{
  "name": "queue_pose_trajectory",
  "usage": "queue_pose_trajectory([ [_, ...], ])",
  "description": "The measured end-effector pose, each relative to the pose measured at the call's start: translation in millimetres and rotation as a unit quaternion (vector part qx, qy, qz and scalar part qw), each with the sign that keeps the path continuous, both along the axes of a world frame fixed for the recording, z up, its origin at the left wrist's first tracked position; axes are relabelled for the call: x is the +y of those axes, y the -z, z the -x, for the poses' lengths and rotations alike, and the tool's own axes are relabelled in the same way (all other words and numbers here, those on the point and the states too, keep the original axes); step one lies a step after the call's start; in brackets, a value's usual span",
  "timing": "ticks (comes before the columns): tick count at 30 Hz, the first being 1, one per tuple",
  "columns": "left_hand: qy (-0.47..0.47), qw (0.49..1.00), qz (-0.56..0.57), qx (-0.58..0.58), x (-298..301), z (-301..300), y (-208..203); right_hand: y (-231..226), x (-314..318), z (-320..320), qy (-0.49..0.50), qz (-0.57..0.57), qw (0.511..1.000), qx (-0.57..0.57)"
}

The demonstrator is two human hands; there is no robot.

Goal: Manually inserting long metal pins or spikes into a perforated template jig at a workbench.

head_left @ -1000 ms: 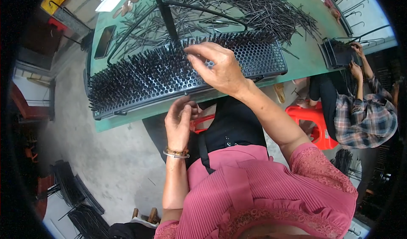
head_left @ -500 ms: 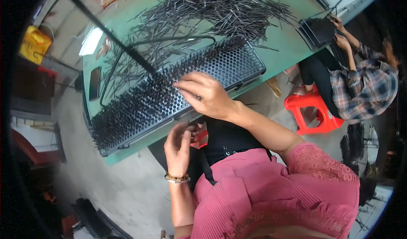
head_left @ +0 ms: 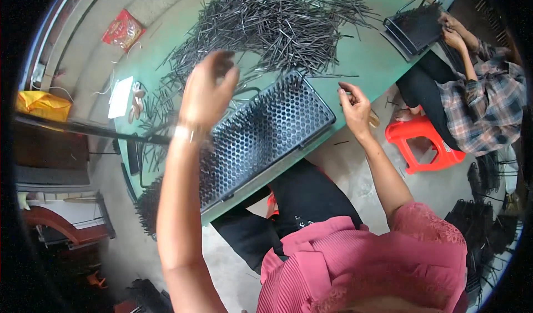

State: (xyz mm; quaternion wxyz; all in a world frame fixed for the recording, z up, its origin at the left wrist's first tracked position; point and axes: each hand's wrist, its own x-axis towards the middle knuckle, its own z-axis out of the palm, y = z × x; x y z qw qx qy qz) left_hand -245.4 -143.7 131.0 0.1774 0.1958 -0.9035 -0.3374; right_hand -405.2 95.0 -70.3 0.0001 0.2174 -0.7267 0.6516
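Note:
A long dark tray with a honeycomb of holes (head_left: pixel 302 110) lies aslant on the near edge of the green table. Many short black strips (head_left: pixel 272 104) stand upright in its holes, mostly along the far side and the left end. Over the tray's far edge, near the heap of loose black strips (head_left: pixel 266 21), is my left hand (head_left: pixel 208 91). It is blurred, thumb apart from the curled fingers, with nothing visible between them. Off the tray's right end hangs my right hand (head_left: pixel 355 110), thumb and forefinger close together; whatever they pinch is too small to see.
A black rod (head_left: pixel 94 128) reaches in from the left, passing behind my left forearm. At the right a co-worker in a plaid shirt (head_left: pixel 488 104) handles a dark block-shaped rack (head_left: pixel 413 29) beside a red stool (head_left: pixel 425 143). A phone, white paper (head_left: pixel 120 97) and red packet (head_left: pixel 123 29) lie left.
My left hand has risen from below the tray to its far side, by the heap. My right hand has left the strips and moved right, beyond the tray's end. The view has shifted.

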Motion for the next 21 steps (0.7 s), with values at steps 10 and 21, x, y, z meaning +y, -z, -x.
queue_pose_trajectory([
  [10, -0.088, 0.894, 0.288, -0.332, -143.1, 180.8, 91.9, 1.6, -18.0, -0.4, 0.055, -0.09, 0.993, 0.06],
  [21, -0.12, 0.832, 0.419, -0.343, -207.3, 223.0, 119.1, 4.2, -21.4, 0.1, 0.064, -0.136, 0.987, 0.064],
])
